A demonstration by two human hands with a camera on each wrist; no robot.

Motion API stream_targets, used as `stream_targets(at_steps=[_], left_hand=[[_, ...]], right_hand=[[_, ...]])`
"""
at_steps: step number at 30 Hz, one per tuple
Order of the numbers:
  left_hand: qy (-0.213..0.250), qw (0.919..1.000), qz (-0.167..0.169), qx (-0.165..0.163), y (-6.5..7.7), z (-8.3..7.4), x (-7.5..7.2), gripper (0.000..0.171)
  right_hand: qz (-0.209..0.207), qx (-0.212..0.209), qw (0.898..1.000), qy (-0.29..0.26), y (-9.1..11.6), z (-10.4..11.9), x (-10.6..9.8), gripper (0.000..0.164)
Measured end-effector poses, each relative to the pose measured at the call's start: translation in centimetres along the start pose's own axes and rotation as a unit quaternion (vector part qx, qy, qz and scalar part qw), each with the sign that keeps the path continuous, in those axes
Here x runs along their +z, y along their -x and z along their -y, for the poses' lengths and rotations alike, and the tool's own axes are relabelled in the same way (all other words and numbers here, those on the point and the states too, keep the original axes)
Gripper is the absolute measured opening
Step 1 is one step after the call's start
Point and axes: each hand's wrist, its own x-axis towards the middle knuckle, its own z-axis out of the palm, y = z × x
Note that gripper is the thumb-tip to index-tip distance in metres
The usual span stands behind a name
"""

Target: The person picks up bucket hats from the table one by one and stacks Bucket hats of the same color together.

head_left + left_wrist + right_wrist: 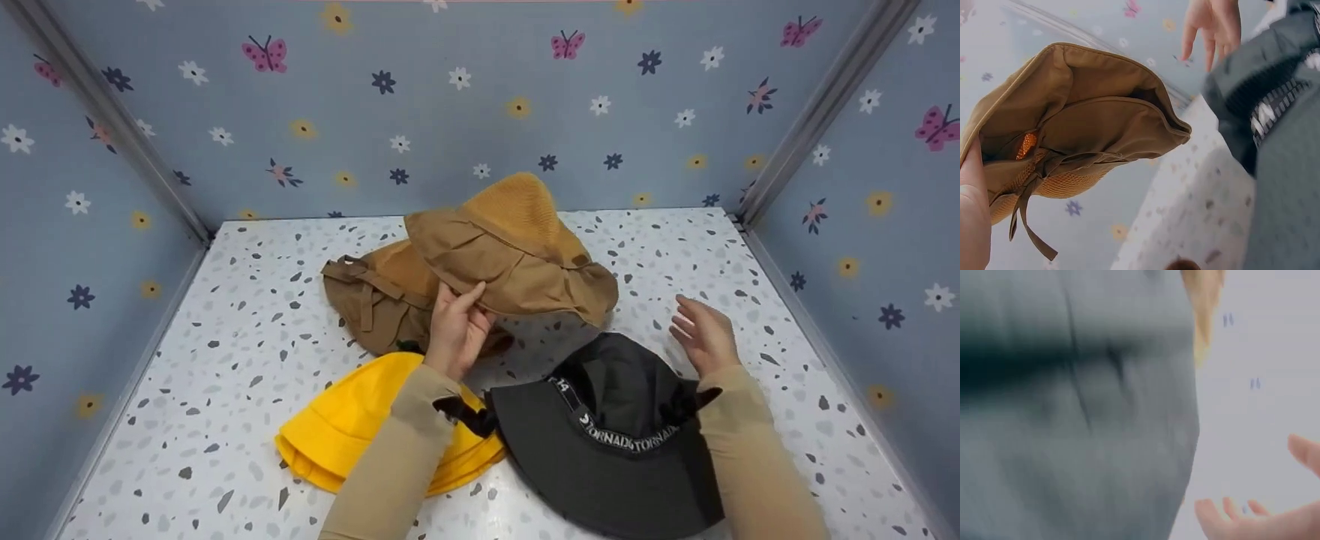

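Observation:
My left hand (461,330) pinches the brim edge of a brown bucket hat (517,255) with a tan woven crown, holding it tilted above the table. In the left wrist view the brown hat (1112,124) shows its underside and a tied ribbon. Another brown hat (382,300) with a ribbon lies behind that hand, partly covered. My right hand (705,337) is raised with loosely bent fingers and holds nothing, just beyond a black hat (600,450) with white lettering on its band. A yellow bucket hat (352,427) lies under my left forearm.
The hats lie on a white speckled tabletop (240,337). Blue panels with flowers and butterflies (480,112) stand behind and on both sides, joined by grey metal corner posts (817,105).

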Motion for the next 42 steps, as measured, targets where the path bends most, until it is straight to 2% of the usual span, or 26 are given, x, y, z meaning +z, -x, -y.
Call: stream_targets(at_steps=[2,4,6,8,11,14,18,24,27,30,36,42], left_hand=[[0.007,0.9998,0.016,0.004,0.3,-0.2,0.6,0.064],[0.015,0.9993,0.033,0.004,0.7,-0.3,1.2,0.063],[0.022,0.9986,0.048,0.004,1.1,-0.5,1.8,0.061],[0.03,0.9976,0.062,0.002,1.5,-0.6,2.2,0.06],[0.034,0.9965,0.076,0.002,2.1,-0.9,2.5,0.057],[0.042,0.9961,0.078,0.004,2.6,-1.1,2.4,0.057],[0.061,0.996,0.066,0.001,3.2,-1.2,2.1,0.054],[0.092,0.9937,0.059,-0.027,4.2,-1.4,2.0,0.056],[0.094,0.9935,0.056,-0.033,4.5,-1.6,2.0,0.058],[0.093,0.9936,0.054,-0.035,4.5,-1.9,1.9,0.06],[0.09,0.9934,0.059,-0.04,4.6,-2.3,1.9,0.064],[0.073,0.9933,0.081,-0.038,4.7,-3.0,1.4,0.061]], right_hand=[[0.002,-0.028,0.999,-0.042,0.7,-0.3,1.5,0.082],[0.04,-0.023,0.994,-0.101,1.3,-0.6,2.8,0.089],[0.092,0.004,0.982,-0.167,1.7,-0.9,3.8,0.094],[0.137,0.033,0.963,-0.231,2.0,-1.1,4.7,0.091],[0.171,0.058,0.935,-0.305,2.3,-1.2,5.9,0.072],[0.174,0.067,0.916,-0.355,2.7,-1.4,6.9,0.048],[0.179,0.055,0.907,-0.376,3.2,-1.7,7.8,0.033],[0.178,-0.009,0.914,-0.365,3.8,-2.1,8.3,0.026],[0.18,-0.027,0.918,-0.352,4.0,-2.1,8.3,0.025],[0.177,-0.034,0.921,-0.346,4.1,-1.9,8.5,0.023],[0.125,-0.033,0.939,-0.319,4.5,-1.6,8.7,0.013],[0.106,-0.049,0.951,-0.286,4.9,-1.7,8.6,0.013]])
